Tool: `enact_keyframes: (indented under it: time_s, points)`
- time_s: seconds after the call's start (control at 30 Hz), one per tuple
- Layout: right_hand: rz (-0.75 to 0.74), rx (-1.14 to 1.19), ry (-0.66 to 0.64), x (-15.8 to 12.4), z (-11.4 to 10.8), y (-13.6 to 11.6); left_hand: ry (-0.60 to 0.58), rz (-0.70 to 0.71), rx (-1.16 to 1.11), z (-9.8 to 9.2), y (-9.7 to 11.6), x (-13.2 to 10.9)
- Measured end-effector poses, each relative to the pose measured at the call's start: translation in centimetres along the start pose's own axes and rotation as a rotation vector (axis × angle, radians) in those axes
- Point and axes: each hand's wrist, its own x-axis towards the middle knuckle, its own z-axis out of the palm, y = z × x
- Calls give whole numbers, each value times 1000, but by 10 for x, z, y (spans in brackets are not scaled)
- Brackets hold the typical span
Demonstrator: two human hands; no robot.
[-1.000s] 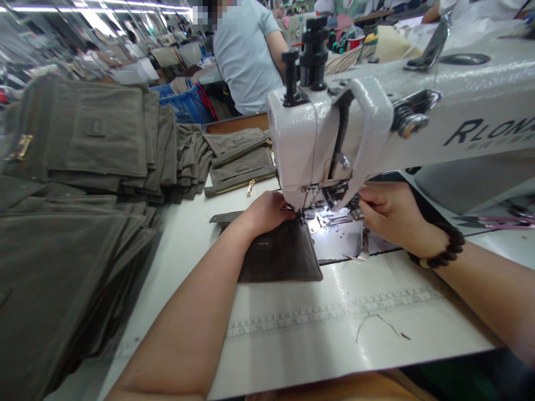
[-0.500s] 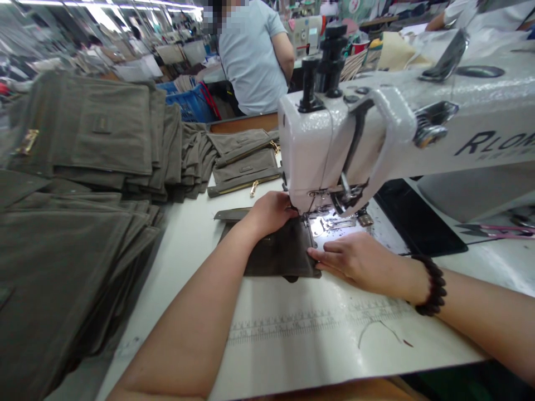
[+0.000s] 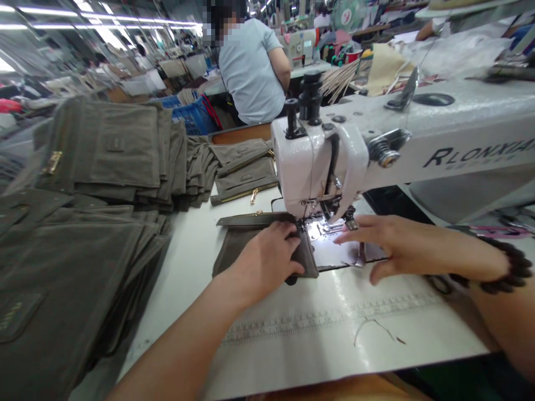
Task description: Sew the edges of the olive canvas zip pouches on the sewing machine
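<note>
A dark olive fabric pouch piece (image 3: 238, 245) lies flat on the sewing machine bed, its right edge beside the presser foot. On top of it rests my left hand (image 3: 267, 259), fingers bent and apart, the thumb near the right edge. A zipper strip with a gold pull (image 3: 257, 213) runs along its back edge. My right hand (image 3: 384, 245) is off the fabric, to the right of the needle area, with thumb and fingers spread. Its fingertips are close to a small metal attachment (image 3: 351, 220); contact cannot be told. The white sewing machine head (image 3: 298, 172) stands over the lit needle plate (image 3: 330, 250).
Stacked olive pouch pieces (image 3: 117, 145) fill the left side, with more fabric panels (image 3: 62, 267) nearer. Two zippered pieces (image 3: 246, 178) lie behind. Printed ruler marks (image 3: 292, 326) and a loose thread (image 3: 376, 322) are in front. A person (image 3: 253, 72) sits beyond, by a blue crate (image 3: 192, 117).
My right hand has left the fabric's right edge and moved right, opening its fingers. My left hand has come back from beside the needle toward the middle of the piece. The view has shifted slightly.
</note>
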Motion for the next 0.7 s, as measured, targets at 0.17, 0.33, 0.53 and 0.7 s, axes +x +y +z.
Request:
enact_keyframes:
  time_s: [0.17, 0.33, 0.53, 0.7]
  points:
    - [1, -41, -34, -2, 1, 10, 67, 115, -58, 17, 10, -15]
    - [208, -123, 185, 28, 26, -2, 212, 188, -96, 26, 6, -14]
    - [131, -366, 369, 38, 41, -6, 338, 87, -321, 32, 6, -18]
    - [-306, -397, 358, 18, 43, -24, 442, -74, -489, 33, 12, -23]
